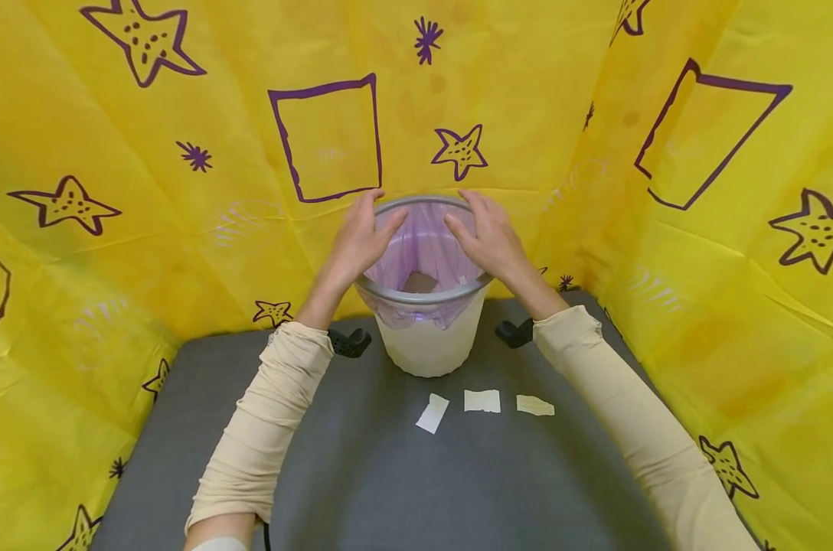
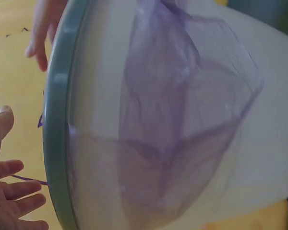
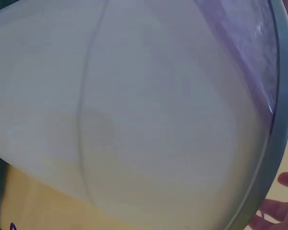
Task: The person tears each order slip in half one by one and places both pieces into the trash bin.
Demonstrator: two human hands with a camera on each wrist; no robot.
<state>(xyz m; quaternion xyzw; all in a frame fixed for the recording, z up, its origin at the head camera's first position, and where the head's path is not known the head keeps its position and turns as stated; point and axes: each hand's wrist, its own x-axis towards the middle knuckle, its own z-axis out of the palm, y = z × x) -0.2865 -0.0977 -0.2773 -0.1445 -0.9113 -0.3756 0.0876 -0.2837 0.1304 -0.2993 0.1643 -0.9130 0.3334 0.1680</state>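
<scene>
Trash bin [image 1: 426, 348], white and wide at the top, stands upright on the table [image 1: 361, 474], near the middle of the back edge. Big yellow cloth [image 1: 527, 46] hangs behind the table and along both its sides, with purple stars [image 1: 144, 42] and boxes [image 1: 330, 141] drawn on it. The table is dark gray and flat. Two cream sleeves [image 1: 265, 421] reach over it, one by the left edge and one by the right edge. A thin purple bag [image 1: 444, 245] lines the bin, and part of it hangs down outside, over the gray rim [image 1: 430, 296]. The left hand [image 1: 361, 241] is up at the left side of the rim, with its fingers apart and nothing in them; the left wrist view shows a gap between this hand and the rim. The right hand [image 1: 492, 237] is at the right side, also with loose fingers and nothing in them, but I cannot tell if it touches the rim. A black thing [image 1: 351, 343] shows near each wrist. Inside the bin is a brown piece [image 1: 420, 283]. Three small bits of pale paper [image 1: 481, 401] lie in a row on the table, just in front of the bin, well apart from the right edge.
</scene>
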